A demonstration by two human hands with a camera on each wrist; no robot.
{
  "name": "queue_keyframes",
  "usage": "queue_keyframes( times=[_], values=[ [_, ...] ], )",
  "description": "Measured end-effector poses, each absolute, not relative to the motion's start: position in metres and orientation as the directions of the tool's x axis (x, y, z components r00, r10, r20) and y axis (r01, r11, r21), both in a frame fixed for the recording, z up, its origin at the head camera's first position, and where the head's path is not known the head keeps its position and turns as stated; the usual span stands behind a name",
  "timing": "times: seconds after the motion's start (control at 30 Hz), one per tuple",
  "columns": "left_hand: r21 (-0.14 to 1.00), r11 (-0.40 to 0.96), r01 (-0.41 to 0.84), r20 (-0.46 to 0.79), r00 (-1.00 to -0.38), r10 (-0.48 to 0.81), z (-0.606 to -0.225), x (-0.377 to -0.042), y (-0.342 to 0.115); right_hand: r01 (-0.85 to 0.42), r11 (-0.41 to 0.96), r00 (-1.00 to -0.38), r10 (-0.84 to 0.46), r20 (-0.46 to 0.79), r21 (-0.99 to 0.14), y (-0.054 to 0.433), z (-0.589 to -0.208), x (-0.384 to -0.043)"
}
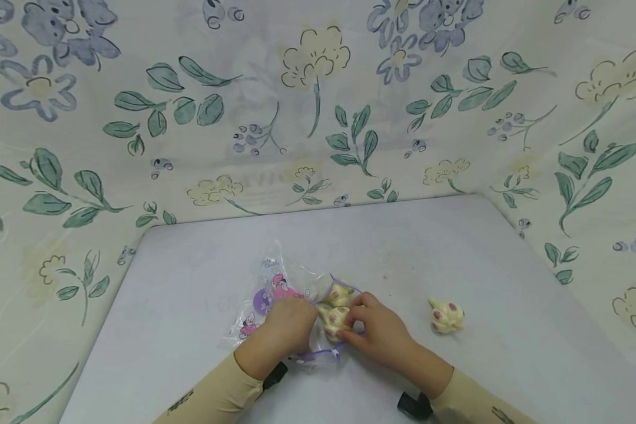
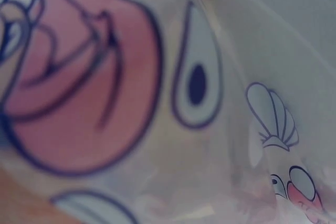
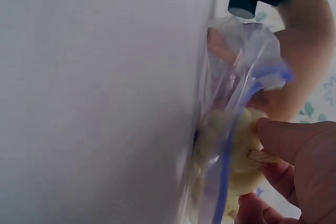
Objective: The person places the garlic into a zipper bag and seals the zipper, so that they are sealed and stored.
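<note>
A clear zip bag (image 1: 267, 277) printed with pink cartoon figures lies on the table, its purple zip edge (image 3: 227, 156) facing right. My left hand (image 1: 288, 324) grips the bag near its mouth; its fingertips are mostly hidden. The bag's print fills the left wrist view. At the mouth, my right hand (image 1: 378, 330) pinches a cream garlic bulb (image 1: 335, 321) with pinkish patches between thumb and fingers. A dry root tuft shows on it in the right wrist view. Just behind it, another bulb (image 1: 339, 292) sits within the bag's mouth.
One more garlic bulb (image 1: 447, 316) lies on the white table (image 1: 509, 365), right of my right hand. Flower-printed cloth (image 1: 318, 159) stands behind the table and along its sides. Black devices (image 1: 414, 405) are strapped at both wrists.
</note>
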State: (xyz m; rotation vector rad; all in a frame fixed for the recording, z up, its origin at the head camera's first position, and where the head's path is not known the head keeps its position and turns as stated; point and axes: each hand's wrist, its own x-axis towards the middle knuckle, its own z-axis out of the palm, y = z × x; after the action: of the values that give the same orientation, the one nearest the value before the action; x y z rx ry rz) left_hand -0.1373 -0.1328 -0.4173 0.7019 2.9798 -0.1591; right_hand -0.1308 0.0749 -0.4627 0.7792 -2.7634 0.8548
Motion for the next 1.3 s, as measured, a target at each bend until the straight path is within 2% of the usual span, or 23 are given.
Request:
queue_keyframes(
  times=[0.53,1.0,1.17,1.3],
  values=[
    [-0.078,0.901,0.427,-0.141,-0.899,0.414,-0.418,-0.139,-0.134,-0.471,0.813,-0.876,-0.386,0.288,-0.343,0.055,-0.447,-0.146],
    [-0.097,0.896,0.433,-0.132,-0.898,0.419,-0.418,-0.138,-0.130,-0.345,0.828,-0.938,-0.290,0.187,-0.442,0.061,-0.445,-0.156],
    [-0.091,0.901,0.425,-0.141,-0.901,0.410,-0.417,-0.138,-0.131,-0.368,0.812,-0.930,-0.318,0.187,-0.452,0.058,-0.446,-0.158],
    [-0.082,0.908,0.412,-0.146,-0.906,0.397,-0.418,-0.138,-0.131,-0.415,0.809,-0.910,-0.371,0.185,-0.416,0.053,-0.446,-0.159]
  ],
)
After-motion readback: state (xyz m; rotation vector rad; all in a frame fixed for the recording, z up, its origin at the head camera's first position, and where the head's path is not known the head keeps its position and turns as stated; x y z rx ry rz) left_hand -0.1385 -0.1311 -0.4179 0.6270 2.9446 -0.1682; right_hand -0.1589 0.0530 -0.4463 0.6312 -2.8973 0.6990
